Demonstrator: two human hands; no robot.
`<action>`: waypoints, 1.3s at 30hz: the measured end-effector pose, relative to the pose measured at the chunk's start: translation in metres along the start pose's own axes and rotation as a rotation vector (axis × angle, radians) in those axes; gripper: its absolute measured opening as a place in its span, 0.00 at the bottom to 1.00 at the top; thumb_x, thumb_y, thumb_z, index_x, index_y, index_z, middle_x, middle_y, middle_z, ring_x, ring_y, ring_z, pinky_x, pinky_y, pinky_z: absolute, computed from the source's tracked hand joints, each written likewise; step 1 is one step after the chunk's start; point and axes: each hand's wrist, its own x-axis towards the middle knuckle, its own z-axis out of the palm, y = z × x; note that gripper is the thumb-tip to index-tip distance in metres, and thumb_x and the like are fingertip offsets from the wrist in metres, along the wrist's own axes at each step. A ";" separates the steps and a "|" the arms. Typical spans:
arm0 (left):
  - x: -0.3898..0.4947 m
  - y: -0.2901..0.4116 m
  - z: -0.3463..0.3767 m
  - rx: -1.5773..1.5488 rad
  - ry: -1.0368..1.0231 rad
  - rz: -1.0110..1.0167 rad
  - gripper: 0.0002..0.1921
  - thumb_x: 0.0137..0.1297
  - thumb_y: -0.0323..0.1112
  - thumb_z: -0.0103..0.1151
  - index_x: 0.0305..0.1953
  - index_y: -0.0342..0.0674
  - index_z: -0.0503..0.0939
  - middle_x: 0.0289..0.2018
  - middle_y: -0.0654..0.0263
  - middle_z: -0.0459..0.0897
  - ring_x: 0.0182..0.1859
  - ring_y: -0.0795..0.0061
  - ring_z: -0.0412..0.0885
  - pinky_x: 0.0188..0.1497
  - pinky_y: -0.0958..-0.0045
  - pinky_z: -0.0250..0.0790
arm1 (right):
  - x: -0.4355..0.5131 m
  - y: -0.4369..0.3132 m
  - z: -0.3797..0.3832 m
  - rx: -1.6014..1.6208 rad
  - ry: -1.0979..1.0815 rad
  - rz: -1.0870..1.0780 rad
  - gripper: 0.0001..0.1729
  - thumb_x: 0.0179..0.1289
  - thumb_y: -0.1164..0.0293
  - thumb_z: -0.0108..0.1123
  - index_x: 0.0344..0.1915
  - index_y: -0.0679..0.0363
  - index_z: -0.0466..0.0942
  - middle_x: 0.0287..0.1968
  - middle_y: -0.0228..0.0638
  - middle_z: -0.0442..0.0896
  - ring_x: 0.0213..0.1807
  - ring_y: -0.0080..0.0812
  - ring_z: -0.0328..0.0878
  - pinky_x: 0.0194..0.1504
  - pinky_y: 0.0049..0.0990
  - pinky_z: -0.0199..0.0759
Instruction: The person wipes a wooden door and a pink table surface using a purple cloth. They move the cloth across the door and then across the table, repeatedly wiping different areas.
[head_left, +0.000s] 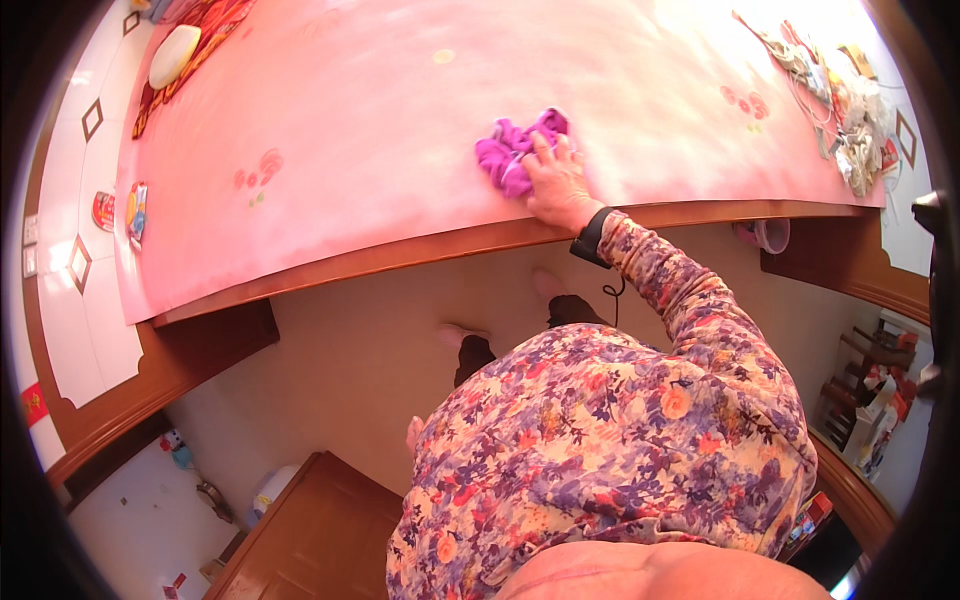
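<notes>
A bunched purple cloth (504, 156) lies on a wide surface covered with pink floral sheeting (360, 150). My right hand (559, 180) presses on the cloth's right side near the front edge, fingers spread over its folds. A dark band circles that wrist, with a dark box-shaped thing and a cord below it. Low beside my floral top, only the fingers of my left hand (414, 433) show; the rest is hidden, and whether it holds anything cannot be seen.
A white oval object (175, 57) rests on patterned red fabric at the far left. Near the left edge is a small colourful packet (136, 215). Plastic bags and cords (859, 120) crowd the right end. A wooden cabinet or table (315, 525) stands at lower left.
</notes>
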 end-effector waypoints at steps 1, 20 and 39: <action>0.007 -0.008 -0.003 -0.007 0.014 -0.006 0.24 0.77 0.46 0.50 0.55 0.27 0.79 0.51 0.53 0.84 0.55 0.66 0.79 0.59 0.66 0.69 | 0.010 -0.012 0.004 0.047 0.003 0.120 0.32 0.54 0.57 0.67 0.58 0.56 0.75 0.73 0.52 0.61 0.73 0.69 0.53 0.67 0.67 0.51; 0.188 -0.115 -0.207 -0.100 0.228 0.057 0.28 0.76 0.52 0.49 0.47 0.27 0.82 0.42 0.54 0.87 0.46 0.64 0.82 0.51 0.63 0.71 | 0.108 -0.282 0.055 -0.057 -0.148 0.236 0.34 0.62 0.49 0.57 0.65 0.50 0.67 0.76 0.47 0.56 0.77 0.69 0.46 0.68 0.73 0.46; 0.273 0.070 -0.336 -0.110 0.163 0.039 0.27 0.77 0.52 0.47 0.53 0.28 0.80 0.50 0.53 0.86 0.53 0.62 0.81 0.58 0.64 0.70 | 0.128 -0.302 0.067 -0.132 -0.077 0.445 0.33 0.59 0.48 0.61 0.61 0.50 0.71 0.72 0.43 0.61 0.71 0.64 0.56 0.62 0.70 0.54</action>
